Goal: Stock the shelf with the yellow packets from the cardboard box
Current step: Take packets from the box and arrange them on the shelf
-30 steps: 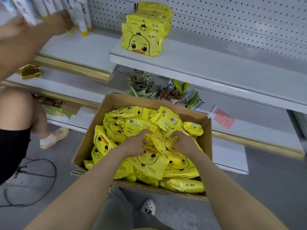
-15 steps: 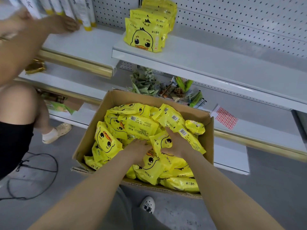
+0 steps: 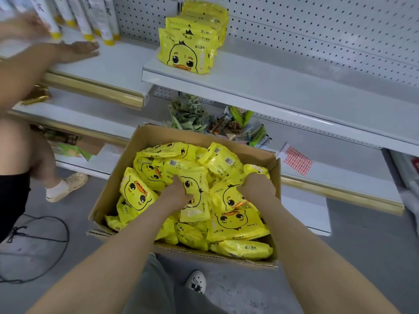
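An open cardboard box (image 3: 118, 177) on the floor is heaped with several yellow duck-face packets (image 3: 136, 191). My left hand (image 3: 175, 193) grips one upright packet (image 3: 197, 200) in the middle of the heap. My right hand (image 3: 257, 185) is curled over another packet (image 3: 229, 198) near the box's right wall, fingers dug into the pile. A row of the same yellow packets (image 3: 188, 51) stands upright at the left end of the white shelf (image 3: 283, 87) above the box.
Another person stands at the left, a hand (image 3: 79, 49) flat on the neighbouring shelf by white tubes (image 3: 106, 21). Green and brown snack packs (image 3: 217, 123) lie on the lower shelf behind the box. A black cable (image 3: 45, 239) loops on the grey floor.
My hands moved apart in the box: the left now holds an upright packet, the right went toward the right wall. The other person's hand came down flat on the shelf.
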Demonstrator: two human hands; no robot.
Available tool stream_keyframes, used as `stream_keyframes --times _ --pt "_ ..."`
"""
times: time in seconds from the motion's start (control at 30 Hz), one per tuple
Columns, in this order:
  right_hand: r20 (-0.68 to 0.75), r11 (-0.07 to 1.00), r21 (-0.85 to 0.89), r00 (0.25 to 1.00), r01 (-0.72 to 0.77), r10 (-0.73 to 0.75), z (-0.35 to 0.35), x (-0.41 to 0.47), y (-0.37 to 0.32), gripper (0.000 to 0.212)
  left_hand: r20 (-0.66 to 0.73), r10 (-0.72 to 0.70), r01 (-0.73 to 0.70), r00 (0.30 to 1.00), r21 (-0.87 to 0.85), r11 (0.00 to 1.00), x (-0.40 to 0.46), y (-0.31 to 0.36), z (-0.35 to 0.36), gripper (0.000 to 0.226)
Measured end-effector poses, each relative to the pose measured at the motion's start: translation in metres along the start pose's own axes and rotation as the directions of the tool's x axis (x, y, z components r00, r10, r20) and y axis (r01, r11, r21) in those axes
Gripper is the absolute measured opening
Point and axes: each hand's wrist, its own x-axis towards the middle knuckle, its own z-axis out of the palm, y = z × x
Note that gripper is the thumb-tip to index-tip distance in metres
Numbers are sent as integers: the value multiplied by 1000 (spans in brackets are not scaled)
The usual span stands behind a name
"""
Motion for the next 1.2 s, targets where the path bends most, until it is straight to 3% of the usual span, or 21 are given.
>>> stream_keyframes --times 0.03,0.1,0.13,0.2,0.27,0.33,0.4,0.47,0.7,0.83,0.93,1.03,1.1,1.2 --pt "-24 996 -69 998 50 -52 3 -1 -2 18 14 16 -16 1000 -6 1000 1 0 2 93" --pt "-25 968 -148 978 202 -208 14 0 -2 53 36 76 -77 996 25 997 1 -2 6 102" --pt "9 936 -197 956 291 -295 19 0 -2 69 53 97 -101 994 78 992 0 -3 6 100" --pt "69 868 -317 922 382 -380 26 1 -3 79 70 111 -124 991 217 968 -2 -7 7 91" --pt "69 845 -397 930 358 -361 30 3 -3 75 36 145 -148 989 387 910 -3 -9 8 92" --pt "61 845 -443 951 299 -304 30 1 -4 71 47 303 -279 952 540 794 1 -9 11 97" --pt "80 890 -393 973 231 -217 30 -4 -3 71 180 458 -465 871 604 647 9 -10 13 94" --pt "91 948 -276 986 161 -141 33 -5 2 70 262 487 -533 833 615 581 15 -9 14 79" --pt "-25 977 168 991 133 -130 26 -7 10 64 142 374 -370 917 654 660 26 -22 -1 40" --pt "81 931 297 966 212 -246 30 -13 5 72 95 313 -320 945 470 823 23 -22 -17 32" --pt "121 918 323 953 228 -279 39 -15 -1 77 151 299 -335 942 389 858 19 -26 -22 50" --pt "182 919 326 939 222 -292 45 -14 -6 77 202 333 -388 921 402 829 9 -33 -24 75" --pt "232 929 291 925 228 -299 44 -12 -7 80 162 365 -399 917 399 826 7 -38 -24 76" --pt "161 917 280 927 285 -338 32 -8 -8 74 87 394 -399 915 340 851 3 -41 -31 70"
